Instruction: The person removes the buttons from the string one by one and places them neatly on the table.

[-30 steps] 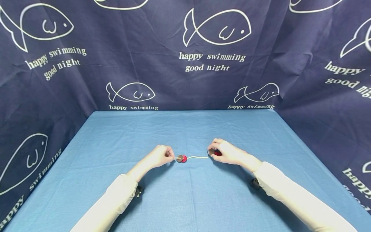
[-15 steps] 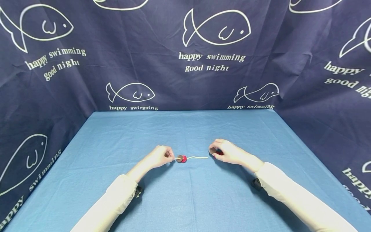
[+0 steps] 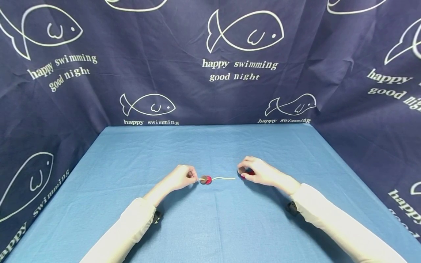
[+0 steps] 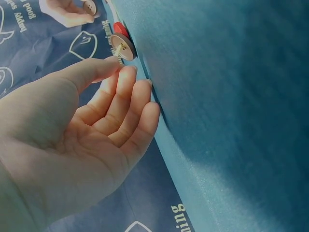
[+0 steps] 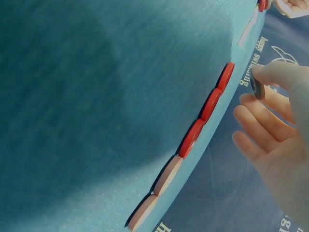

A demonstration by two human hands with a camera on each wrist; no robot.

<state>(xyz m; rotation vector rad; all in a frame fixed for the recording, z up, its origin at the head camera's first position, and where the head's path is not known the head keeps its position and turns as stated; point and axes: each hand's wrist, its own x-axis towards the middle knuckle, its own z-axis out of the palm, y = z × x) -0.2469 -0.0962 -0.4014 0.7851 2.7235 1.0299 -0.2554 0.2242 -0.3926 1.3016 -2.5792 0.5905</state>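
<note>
My left hand [image 3: 185,177] pinches a pale cord [image 3: 225,178] between thumb and index finger. A brown button [image 4: 123,47] is strung on the cord just past those fingertips, and beside it sits a red button [image 3: 209,179]. From there the cord runs right along the blue cloth to a loose end. My right hand [image 3: 258,171], a little beyond that end, holds another brown button [image 5: 257,84] between thumb and index finger. Its other fingers are spread loosely in the right wrist view.
Below my right hand, a row of red buttons [image 5: 210,105] and pink buttons [image 5: 169,175] lies on the blue cloth [image 3: 210,226]. The arm hides most of them in the head view. A dark curtain [image 3: 210,91] with fish prints stands behind and at both sides.
My right hand with its brown button has drawn slightly right and back from the cord's end, leaving a small gap. My left hand, the cord and the strung buttons have stayed put.
</note>
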